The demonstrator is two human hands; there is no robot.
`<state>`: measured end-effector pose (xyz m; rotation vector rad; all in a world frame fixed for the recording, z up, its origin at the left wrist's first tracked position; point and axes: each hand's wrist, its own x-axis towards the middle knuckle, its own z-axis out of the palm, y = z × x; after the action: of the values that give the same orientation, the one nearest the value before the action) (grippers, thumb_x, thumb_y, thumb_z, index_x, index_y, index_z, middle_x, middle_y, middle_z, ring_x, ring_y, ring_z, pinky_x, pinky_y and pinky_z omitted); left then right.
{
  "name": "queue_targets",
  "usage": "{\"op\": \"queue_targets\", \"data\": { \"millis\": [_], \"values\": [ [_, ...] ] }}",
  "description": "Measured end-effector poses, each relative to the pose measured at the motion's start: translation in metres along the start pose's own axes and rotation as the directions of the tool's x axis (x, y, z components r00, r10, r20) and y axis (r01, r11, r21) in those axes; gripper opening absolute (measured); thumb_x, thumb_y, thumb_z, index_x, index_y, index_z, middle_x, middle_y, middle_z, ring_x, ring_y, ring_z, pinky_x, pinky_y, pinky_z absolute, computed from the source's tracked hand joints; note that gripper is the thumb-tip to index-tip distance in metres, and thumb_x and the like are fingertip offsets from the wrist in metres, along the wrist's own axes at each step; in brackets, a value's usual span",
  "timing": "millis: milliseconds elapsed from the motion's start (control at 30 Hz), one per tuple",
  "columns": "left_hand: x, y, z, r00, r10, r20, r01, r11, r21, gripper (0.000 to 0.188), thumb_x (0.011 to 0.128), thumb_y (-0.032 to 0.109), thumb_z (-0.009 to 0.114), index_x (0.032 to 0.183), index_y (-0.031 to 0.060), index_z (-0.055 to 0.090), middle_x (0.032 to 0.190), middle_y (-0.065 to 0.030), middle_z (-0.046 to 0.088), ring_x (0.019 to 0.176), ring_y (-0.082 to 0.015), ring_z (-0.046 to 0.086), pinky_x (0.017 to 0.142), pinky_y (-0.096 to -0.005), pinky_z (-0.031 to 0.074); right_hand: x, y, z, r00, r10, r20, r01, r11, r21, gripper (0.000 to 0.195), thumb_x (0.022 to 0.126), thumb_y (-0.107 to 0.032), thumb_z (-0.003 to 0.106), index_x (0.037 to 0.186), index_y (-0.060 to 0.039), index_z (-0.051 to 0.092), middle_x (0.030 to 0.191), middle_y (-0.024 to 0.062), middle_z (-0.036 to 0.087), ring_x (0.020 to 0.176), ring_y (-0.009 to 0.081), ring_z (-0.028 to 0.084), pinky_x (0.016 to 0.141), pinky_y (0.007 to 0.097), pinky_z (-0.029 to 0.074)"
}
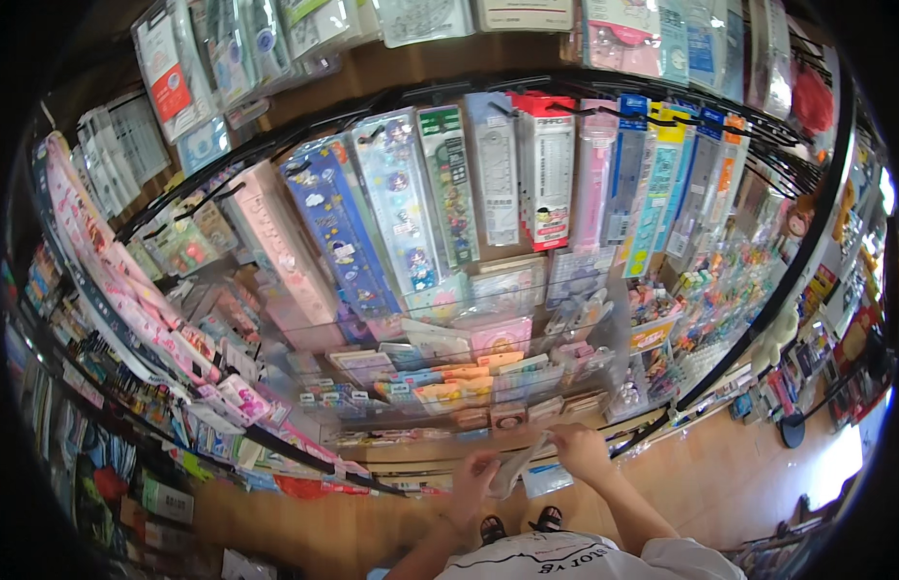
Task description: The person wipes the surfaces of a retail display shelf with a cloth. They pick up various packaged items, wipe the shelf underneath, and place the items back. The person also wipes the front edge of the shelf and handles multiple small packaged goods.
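Observation:
Near the bottom centre, in front of my body, a thin greyish piece [518, 467] that looks like a folded cloth stretches slantwise between my two hands. My right hand [583, 451] pinches its upper end. At its lower left end my left hand [475, 482] has the fingers curled on the edge. Just behind the cloth shows a blue-and-white flat packet [547, 480]; whether it lies on the low shelf or elsewhere I cannot tell. Beyond both hands stands a clear plastic tray [449, 417] with packaged stationery.
Packaged rulers [501, 174] hang from black hooks across the rack. Orange packets [456, 391] stand in the tiers below. A basket of small colourful items [652, 304] is at the right. A black rack edge [776, 290] curves down the right side. Wooden flooring [304, 529] lies below.

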<state>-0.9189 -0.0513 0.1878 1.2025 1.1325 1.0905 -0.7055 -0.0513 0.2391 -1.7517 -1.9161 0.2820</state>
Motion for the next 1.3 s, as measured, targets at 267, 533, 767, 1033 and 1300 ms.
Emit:
{"op": "queue_targets", "data": {
  "millis": [267,533,767,1033,1300],
  "values": [
    [0.012,-0.019,0.019,0.967,0.17,0.192,-0.183,0.982,0.055,0.03,0.084,0.014,0.063,0.111,0.0039,0.057,0.104,-0.0077,0.058,0.095,-0.0146,0.055,0.078,-0.0292,0.046,0.001,0.002,-0.005,0.95,0.305,0.06,-0.277,0.745,0.607,0.024,0.083,-0.019,0.06,0.072,0.001,0.057,0.057,0.0061,0.052,0.052,0.0117,0.044,0.049,0.0304,0.037],
    [-0.005,0.003,0.027,0.926,-0.066,0.372,0.023,0.993,0.119,0.025,0.086,0.014,0.06,0.108,0.0052,0.055,0.107,-0.0032,0.055,0.101,-0.0117,0.051,0.082,-0.0272,0.044,0.004,-0.015,0.004,0.929,0.162,0.334,-0.365,0.557,0.746,0.011,0.084,-0.013,0.06,0.078,-0.0041,0.057,0.069,-0.0052,0.052,0.061,0.0035,0.045,0.053,0.0207,0.038],
    [0.021,-0.01,0.004,0.967,-0.01,0.255,0.099,0.935,-0.34,0.017,0.087,0.013,0.059,0.102,0.0068,0.053,0.102,-0.0009,0.056,0.096,-0.0099,0.05,0.084,-0.0287,0.042,0.021,0.011,0.023,0.845,0.115,0.523,-0.534,0.104,0.839,0.013,0.087,-0.02,0.059,0.086,-0.0073,0.057,0.078,-0.0046,0.052,0.069,0.0049,0.047,0.06,0.0219,0.039],
    [0.009,0.027,0.027,0.962,-0.049,0.269,0.053,0.999,-0.009,0.029,0.082,0.019,0.066,0.102,-0.0009,0.056,0.082,-0.0021,0.061,0.073,-0.0061,0.053,0.064,-0.0223,0.044,0.035,-0.002,-0.005,0.814,0.021,0.58,-0.577,-0.087,0.812,0.031,0.085,-0.025,0.064,0.106,-0.0051,0.052,0.091,0.0017,0.058,0.081,0.0108,0.056,0.07,0.0271,0.047],
    [0.014,-0.002,0.014,0.997,0.033,0.073,-0.026,0.995,-0.097,0.016,0.086,0.012,0.061,0.096,-0.0005,0.061,0.079,0.0022,0.06,0.068,-0.0037,0.052,0.059,-0.0196,0.043,0.013,0.019,-0.011,0.599,-0.171,0.782,-0.598,0.554,0.579,0.028,0.078,-0.015,0.069,0.101,-0.0015,0.06,0.089,-0.0007,0.06,0.075,0.0046,0.052,0.062,0.0204,0.042]
  ]
}}
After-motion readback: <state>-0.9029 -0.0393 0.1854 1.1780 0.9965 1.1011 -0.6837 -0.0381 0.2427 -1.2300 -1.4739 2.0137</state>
